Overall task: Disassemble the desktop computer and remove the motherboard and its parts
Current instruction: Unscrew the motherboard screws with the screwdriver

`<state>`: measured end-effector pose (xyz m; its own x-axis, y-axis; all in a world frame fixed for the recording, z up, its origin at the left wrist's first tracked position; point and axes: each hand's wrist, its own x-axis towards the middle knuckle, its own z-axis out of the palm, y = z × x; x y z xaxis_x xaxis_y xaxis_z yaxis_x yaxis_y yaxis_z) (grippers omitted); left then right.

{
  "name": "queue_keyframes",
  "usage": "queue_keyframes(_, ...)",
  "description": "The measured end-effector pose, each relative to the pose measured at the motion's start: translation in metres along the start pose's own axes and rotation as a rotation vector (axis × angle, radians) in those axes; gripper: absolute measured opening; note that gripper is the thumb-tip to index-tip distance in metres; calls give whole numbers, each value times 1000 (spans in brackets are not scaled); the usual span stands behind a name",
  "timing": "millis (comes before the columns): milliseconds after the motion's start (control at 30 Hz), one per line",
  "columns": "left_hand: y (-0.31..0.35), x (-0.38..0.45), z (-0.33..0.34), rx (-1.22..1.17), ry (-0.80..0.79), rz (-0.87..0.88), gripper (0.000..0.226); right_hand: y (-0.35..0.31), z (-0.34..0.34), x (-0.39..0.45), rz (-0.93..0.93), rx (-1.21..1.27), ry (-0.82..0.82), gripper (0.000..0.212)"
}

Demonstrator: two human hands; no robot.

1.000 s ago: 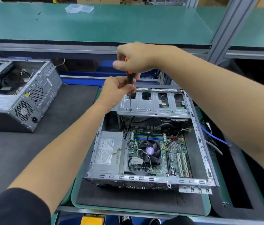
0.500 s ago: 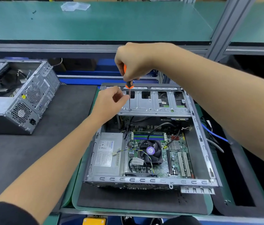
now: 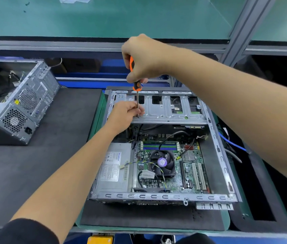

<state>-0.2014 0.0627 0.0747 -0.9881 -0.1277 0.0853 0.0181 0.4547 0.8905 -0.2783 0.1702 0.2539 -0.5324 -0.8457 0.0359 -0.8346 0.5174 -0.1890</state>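
Green workbench matting (image 3: 139, 16) runs across the back of the station, and nearer the camera a dark pad on a green tray (image 3: 226, 224) carries the open desktop computer case (image 3: 165, 197), which lies on its side with its interior facing up. Inside it the motherboard (image 3: 188, 173) sits flat on the floor of the case, towards the right, with a black CPU fan (image 3: 162, 162) near its middle, green and blue memory sticks (image 3: 159, 146) just behind the fan and pale expansion slots to the right. A grey power supply (image 3: 114, 168) with a printed label fills the near-left part of the case, just beside the board. Across the far end of the case spans a silver metal drive cage (image 3: 171, 110) with several square openings. The right hand (image 3: 142, 59) is clenched round the orange and black handle of a screwdriver (image 3: 135, 85), held upright so that the thin shaft points down to the left part of the cage. The left hand (image 3: 125, 115) rests on that part of the cage, its fingertips pinching the lower shaft close to the tip. Blue and grey cables (image 3: 232, 143) lie outside the case on its right. Well apart to the left, on a black mat (image 3: 65, 138), stands a second computer case (image 3: 21, 106), opened, with two round fan grilles facing the camera.
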Motion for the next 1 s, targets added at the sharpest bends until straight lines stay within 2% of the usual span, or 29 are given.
queue_keyframes(100,-2,4,1,3,5,14,33,4,2,-3,54,112,70,30)
queue_keyframes(267,0,4,0,-36,5,8,29,4,4,-3,49,71,123,32)
queue_keyframes(467,2,4,0,20,14,19,25,3,6,-4,16,52,115,25)
queue_keyframes(1000,3,2,1,37,28,57,26,5,5,-10,19,69,109,26)
